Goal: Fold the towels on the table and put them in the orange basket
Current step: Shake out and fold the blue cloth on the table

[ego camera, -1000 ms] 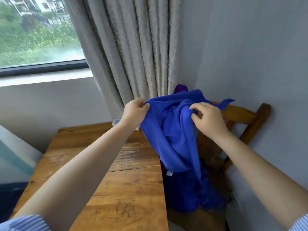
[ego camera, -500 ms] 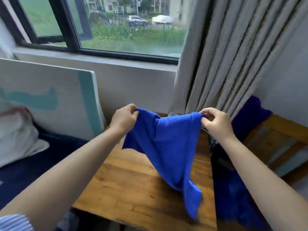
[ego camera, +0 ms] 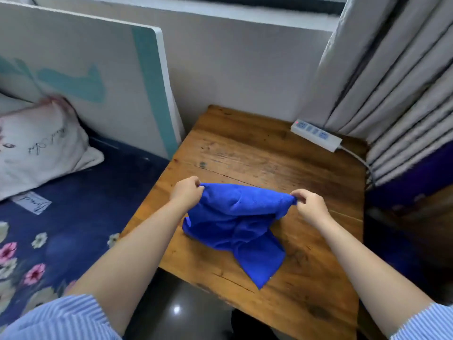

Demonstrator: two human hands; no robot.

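Note:
A bright blue towel (ego camera: 235, 222) is stretched between my hands over the wooden table (ego camera: 257, 153). My left hand (ego camera: 187, 193) pinches its upper left corner and my right hand (ego camera: 310, 204) pinches its upper right corner. The top edge is held just above the table, while the lower part lies rumpled on the wood, with one corner trailing toward the table's front edge. No orange basket is in view.
A white power strip (ego camera: 316, 135) with its cable lies at the table's back right, beside the grey curtain (ego camera: 392, 82). Dark blue and purple cloth (ego camera: 411, 182) hangs at the right edge. A bed with a pillow (ego camera: 39, 146) and a floral cover lies to the left.
My view has swung from the chair on the right down to the table. My hands have lowered the towel, so its lower part now lies on the wood.

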